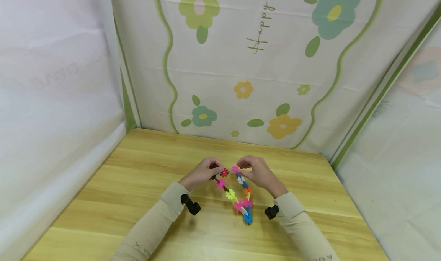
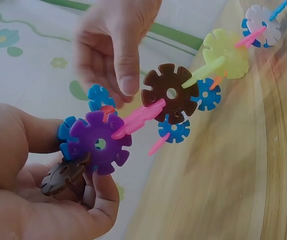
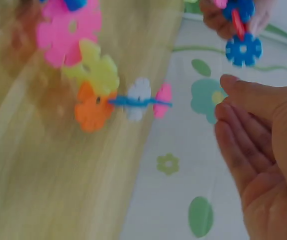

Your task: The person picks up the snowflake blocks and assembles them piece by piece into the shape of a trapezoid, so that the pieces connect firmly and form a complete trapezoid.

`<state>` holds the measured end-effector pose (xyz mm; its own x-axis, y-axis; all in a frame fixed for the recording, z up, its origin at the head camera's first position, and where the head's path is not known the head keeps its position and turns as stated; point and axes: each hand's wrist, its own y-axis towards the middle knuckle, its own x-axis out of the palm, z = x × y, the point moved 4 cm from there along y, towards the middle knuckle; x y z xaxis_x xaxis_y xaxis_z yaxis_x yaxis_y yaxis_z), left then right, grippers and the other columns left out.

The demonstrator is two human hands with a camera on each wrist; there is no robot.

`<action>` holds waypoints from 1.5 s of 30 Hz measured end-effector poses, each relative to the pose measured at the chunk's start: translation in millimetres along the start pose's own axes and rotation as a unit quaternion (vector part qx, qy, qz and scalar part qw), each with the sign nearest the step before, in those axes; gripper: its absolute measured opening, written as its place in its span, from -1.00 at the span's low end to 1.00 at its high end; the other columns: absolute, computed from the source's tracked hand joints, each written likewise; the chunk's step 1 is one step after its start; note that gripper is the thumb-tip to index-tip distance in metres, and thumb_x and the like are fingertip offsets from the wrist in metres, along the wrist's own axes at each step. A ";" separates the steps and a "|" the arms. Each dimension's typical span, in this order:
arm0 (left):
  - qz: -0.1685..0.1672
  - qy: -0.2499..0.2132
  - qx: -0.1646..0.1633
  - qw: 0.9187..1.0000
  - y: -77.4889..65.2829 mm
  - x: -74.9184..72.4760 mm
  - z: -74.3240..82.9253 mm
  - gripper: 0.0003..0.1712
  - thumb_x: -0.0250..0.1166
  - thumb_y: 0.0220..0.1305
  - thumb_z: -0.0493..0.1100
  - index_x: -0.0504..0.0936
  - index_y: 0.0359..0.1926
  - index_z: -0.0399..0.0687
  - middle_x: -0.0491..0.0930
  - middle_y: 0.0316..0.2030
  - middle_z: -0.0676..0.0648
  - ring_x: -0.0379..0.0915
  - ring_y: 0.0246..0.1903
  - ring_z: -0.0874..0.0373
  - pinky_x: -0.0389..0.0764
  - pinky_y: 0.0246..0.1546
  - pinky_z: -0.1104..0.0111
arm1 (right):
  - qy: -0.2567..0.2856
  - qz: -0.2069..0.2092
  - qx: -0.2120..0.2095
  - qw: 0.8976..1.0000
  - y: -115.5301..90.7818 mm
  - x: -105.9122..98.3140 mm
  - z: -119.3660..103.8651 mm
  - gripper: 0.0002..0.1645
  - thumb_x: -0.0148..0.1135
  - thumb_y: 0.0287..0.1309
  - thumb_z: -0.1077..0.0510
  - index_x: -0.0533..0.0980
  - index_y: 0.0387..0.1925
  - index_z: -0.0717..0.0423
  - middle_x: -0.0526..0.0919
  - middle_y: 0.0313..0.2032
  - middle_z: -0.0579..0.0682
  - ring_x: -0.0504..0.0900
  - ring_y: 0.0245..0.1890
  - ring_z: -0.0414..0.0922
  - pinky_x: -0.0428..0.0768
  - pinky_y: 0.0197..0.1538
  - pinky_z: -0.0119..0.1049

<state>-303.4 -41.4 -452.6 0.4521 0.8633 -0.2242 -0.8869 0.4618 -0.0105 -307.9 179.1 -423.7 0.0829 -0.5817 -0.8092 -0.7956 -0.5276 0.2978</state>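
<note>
A chain of notched plastic snowflake discs hangs in a loop between the hands in the head view, with a yellow disc [image 1: 230,194] and a low blue disc [image 1: 247,218]. My left hand [image 1: 206,170] grips one end of it. In the left wrist view its fingers and thumb hold around a dark brown disc [image 2: 63,176] beside a purple disc [image 2: 99,144]. My right hand [image 3: 271,135] has its fingers extended and thumb apart, with nothing between them. Close to it are a blue disc [image 3: 243,49] and, farther left, a pink disc [image 3: 162,100].
The wooden table [image 1: 131,199] lies beneath both hands. A white flower-printed cloth [image 1: 213,62] stands upright behind it, and white cloth sides [image 1: 58,81] rise at left and right. Both wrists carry small black camera mounts [image 1: 190,204].
</note>
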 end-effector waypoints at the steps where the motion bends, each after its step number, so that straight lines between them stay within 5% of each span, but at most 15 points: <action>1: 0.002 0.000 -0.004 1.000 -0.6 -1.1 -0.7 -0.78 0.15 0.64 -0.10 0.63 0.00 -0.15 0.59 -0.14 -0.11 0.40 -0.28 0.06 0.51 -0.17 0.14 | 0.009 -0.002 0.034 0.999 1.2 -0.9 6.1 -0.79 0.46 0.31 0.22 0.69 -0.04 0.12 0.80 -0.12 0.05 0.78 -0.13 -0.10 0.77 0.03 -0.12; 5: 0.007 0.003 -0.011 1.000 -2.7 -4.5 -1.1 -0.79 0.17 0.63 -0.09 0.64 0.00 -0.10 0.60 -0.12 -0.10 0.45 -0.20 -0.04 0.52 -0.11 0.10 | 0.064 -0.015 0.142 0.988 4.2 4.5 29.3 -0.72 0.31 0.48 0.08 0.69 0.06 0.16 0.79 -0.08 0.07 0.75 -0.07 -0.01 0.74 0.02 -0.09; 9: -0.002 -0.001 -0.015 1.000 -5.7 -4.2 -0.8 -0.80 0.18 0.63 -0.08 0.65 -0.02 -0.09 0.62 -0.08 -0.09 0.50 -0.11 -0.09 0.54 -0.10 0.19 | 0.147 -0.059 0.204 0.966 3.5 22.7 44.1 -0.60 0.17 0.58 0.00 0.67 0.15 0.20 0.78 -0.03 0.10 0.74 -0.06 -0.01 0.73 0.01 -0.09; 16: -0.028 -0.019 -0.029 0.999 -11.0 -2.0 -6.9 -0.76 0.09 0.67 -0.09 0.56 0.02 -0.17 0.70 -0.03 -0.16 0.68 -0.02 -0.04 0.58 -0.03 0.09 | 0.251 -0.093 0.234 0.935 4.4 41.7 45.6 -0.61 0.16 0.58 0.00 0.67 0.16 0.16 0.73 -0.14 0.09 0.60 -0.25 -0.11 0.62 -0.10 -0.19; 23: -0.039 -0.036 -0.045 0.998 -14.7 -3.3 -15.6 -0.66 0.18 0.62 -0.02 0.54 0.18 -0.17 0.72 0.08 -0.33 0.68 0.10 -0.23 0.66 0.05 0.11 | 0.271 -0.094 0.222 0.932 10.1 37.8 34.4 -0.68 0.26 0.52 -0.01 0.69 0.12 0.05 0.79 -0.06 0.03 0.70 -0.15 -0.11 0.70 0.02 -0.08; 30: -0.042 -0.009 -0.025 0.999 -17.5 -3.6 -21.2 -0.49 0.40 0.45 0.06 0.66 0.24 -0.15 0.72 0.01 -0.17 0.65 0.04 -0.24 0.70 -0.11 0.27 | 0.284 -0.107 0.190 0.934 11.6 35.3 18.8 -0.67 0.31 0.48 0.01 0.68 0.09 0.12 0.80 -0.10 0.08 0.74 -0.15 -0.09 0.71 0.09 -0.05; 38: -0.050 -0.002 -0.013 0.999 -22.8 -9.9 -23.8 -0.48 0.32 0.52 0.04 0.65 0.26 -0.26 0.67 0.08 -0.38 0.62 0.02 -0.26 0.66 -0.13 0.31 | 0.280 -0.102 0.178 0.938 10.8 28.0 7.3 -0.75 0.34 0.46 0.04 0.71 0.02 0.07 0.80 -0.11 0.18 0.76 -0.16 -0.06 0.72 0.05 -0.01; 45: -0.038 0.000 -0.027 0.999 -24.3 -16.4 -27.3 -0.40 0.35 0.49 0.10 0.62 0.30 -0.25 0.66 0.11 -0.35 0.60 0.05 -0.26 0.65 -0.12 0.31 | 0.270 -0.111 0.159 0.943 11.7 26.2 -0.6 -0.78 0.34 0.45 0.07 0.73 0.00 0.07 0.82 -0.18 0.07 0.78 -0.17 -0.08 0.75 0.04 0.03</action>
<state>-291.9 -72.3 -475.3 0.5190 0.8259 -0.2204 -0.8535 0.5151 -0.0795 -314.6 157.3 -441.1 0.4941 -0.7547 -0.4316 -0.8552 -0.5113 -0.0848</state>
